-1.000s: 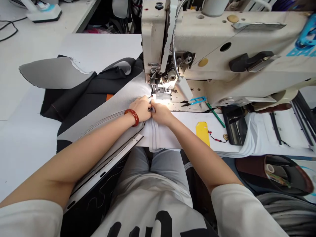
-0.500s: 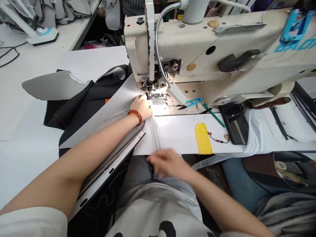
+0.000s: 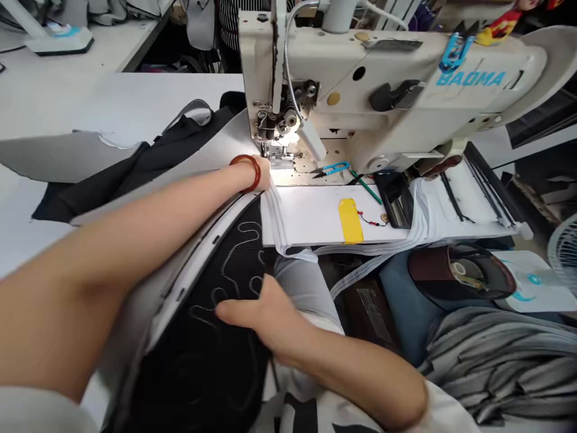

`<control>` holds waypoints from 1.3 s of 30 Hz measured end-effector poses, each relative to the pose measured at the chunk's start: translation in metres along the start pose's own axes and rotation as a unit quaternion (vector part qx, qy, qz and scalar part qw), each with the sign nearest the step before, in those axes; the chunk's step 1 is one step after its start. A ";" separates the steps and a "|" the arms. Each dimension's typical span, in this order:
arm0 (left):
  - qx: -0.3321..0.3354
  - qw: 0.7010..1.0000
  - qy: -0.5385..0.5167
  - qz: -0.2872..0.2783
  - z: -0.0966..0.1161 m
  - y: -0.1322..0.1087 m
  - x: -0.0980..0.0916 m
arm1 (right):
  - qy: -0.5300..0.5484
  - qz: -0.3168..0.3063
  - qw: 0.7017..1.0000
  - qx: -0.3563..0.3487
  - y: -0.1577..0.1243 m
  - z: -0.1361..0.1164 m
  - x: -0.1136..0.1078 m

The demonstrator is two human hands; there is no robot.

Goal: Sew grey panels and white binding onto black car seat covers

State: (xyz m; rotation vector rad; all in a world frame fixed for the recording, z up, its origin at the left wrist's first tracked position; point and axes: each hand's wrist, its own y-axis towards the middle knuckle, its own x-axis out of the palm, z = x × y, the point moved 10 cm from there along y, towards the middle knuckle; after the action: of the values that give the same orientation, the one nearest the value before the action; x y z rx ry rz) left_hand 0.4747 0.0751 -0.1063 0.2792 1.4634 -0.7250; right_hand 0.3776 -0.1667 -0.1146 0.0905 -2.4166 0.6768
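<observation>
My left hand (image 3: pixel 262 173), a red bangle on its wrist, is closed on the edge of the grey fabric (image 3: pixel 228 139) just in front of the sewing machine's needle and presser foot (image 3: pixel 265 149). Its fingertips are mostly hidden. A white strip with grey lines (image 3: pixel 274 210) runs down from beside that hand. My right hand (image 3: pixel 282 322) grips the right edge of a black panel with pale wavy stitching (image 3: pixel 225 355); its thumb lies on top and the other fingers are out of sight beneath. A white perforated edging (image 3: pixel 193 273) runs along the panel's upper left side.
Blue thread snips (image 3: pixel 332 169), a green pen (image 3: pixel 367 187), a yellow tag (image 3: pixel 350 221) and a phone (image 3: pixel 397 201) lie right of the needle. Dark fabric (image 3: pixel 121 174) spreads left on the table. A brown round container (image 3: pixel 433 273) stands on the right.
My right hand has moved left from above my lap onto the black panel and taken hold of its edge. More of the panel now shows, swung to the right. My view has shifted right.
</observation>
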 end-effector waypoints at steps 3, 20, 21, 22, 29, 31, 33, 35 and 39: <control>0.005 1.000 -0.007 -0.011 -0.014 -0.005 0.010 | -0.312 -0.028 0.948 -0.046 -0.001 -0.031 -0.033; -0.049 0.997 -0.050 0.040 -0.032 -0.011 0.026 | -0.741 0.138 0.648 -0.107 0.176 -0.154 -0.116; -0.054 0.997 -0.040 0.044 -0.030 -0.009 0.025 | -0.760 0.143 0.628 -0.095 0.175 -0.155 -0.115; -0.058 0.997 -0.030 0.046 -0.028 -0.006 0.023 | -0.771 0.146 0.614 -0.086 0.175 -0.157 -0.114; -0.063 0.997 0.013 0.030 -0.026 0.007 0.016 | -0.781 0.134 0.603 -0.091 0.190 -0.173 -0.108; -0.061 0.998 0.014 0.029 -0.026 0.008 0.014 | -0.770 0.135 0.613 -0.115 0.177 -0.173 -0.108; -0.063 0.998 0.015 0.027 -0.027 0.011 0.012 | -0.729 0.164 0.641 -0.173 0.144 -0.170 -0.108; -0.064 0.998 0.021 0.021 -0.029 0.016 0.012 | -0.636 0.197 0.715 -0.215 0.098 -0.148 -0.115; -0.051 0.997 0.049 0.004 -0.029 0.024 0.008 | -0.280 -0.039 0.959 -0.009 0.053 -0.003 -0.091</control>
State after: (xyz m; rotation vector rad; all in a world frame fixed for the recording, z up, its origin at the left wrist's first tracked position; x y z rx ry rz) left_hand 0.4651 0.1085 -0.1233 0.2448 1.5862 -0.6357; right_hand 0.4410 -0.1284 -0.1891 0.4193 -2.9363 0.6577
